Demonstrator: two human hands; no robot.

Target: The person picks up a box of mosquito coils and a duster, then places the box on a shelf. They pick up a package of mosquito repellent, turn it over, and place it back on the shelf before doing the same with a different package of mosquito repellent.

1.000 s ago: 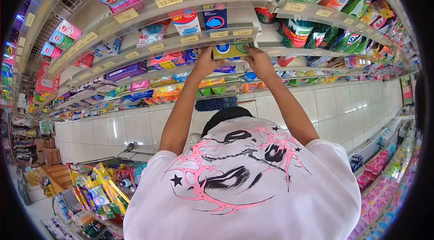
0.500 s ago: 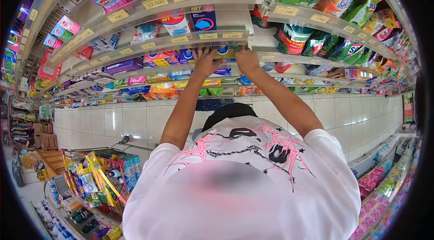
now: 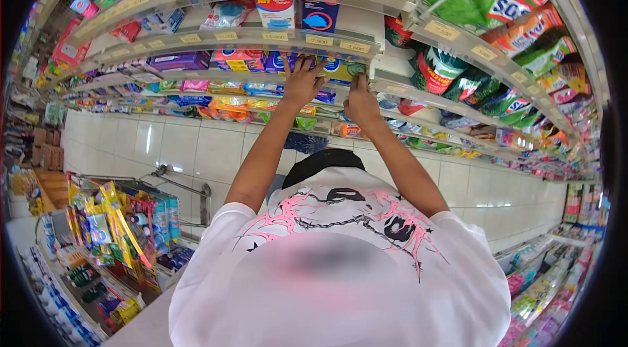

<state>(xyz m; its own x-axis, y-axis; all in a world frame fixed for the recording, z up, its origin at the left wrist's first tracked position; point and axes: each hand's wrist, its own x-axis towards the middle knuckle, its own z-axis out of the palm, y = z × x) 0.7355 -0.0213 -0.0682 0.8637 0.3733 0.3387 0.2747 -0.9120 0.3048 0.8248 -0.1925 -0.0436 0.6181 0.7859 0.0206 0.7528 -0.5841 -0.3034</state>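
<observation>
While the left hand (image 3: pixel 302 84) spreads its fingers across boxes (image 3: pixel 276 61) on the shelf (image 3: pixel 252 77), as half a second ago, we now see more of the yellow-green box (image 3: pixel 339 71) to its right, its front bearing a coil picture (image 3: pixel 355 69), under the 2.600 price tag (image 3: pixel 355 47). Lower than before, the right hand (image 3: pixel 361 104) touches the box's right end; we cannot tell its grip.
</observation>
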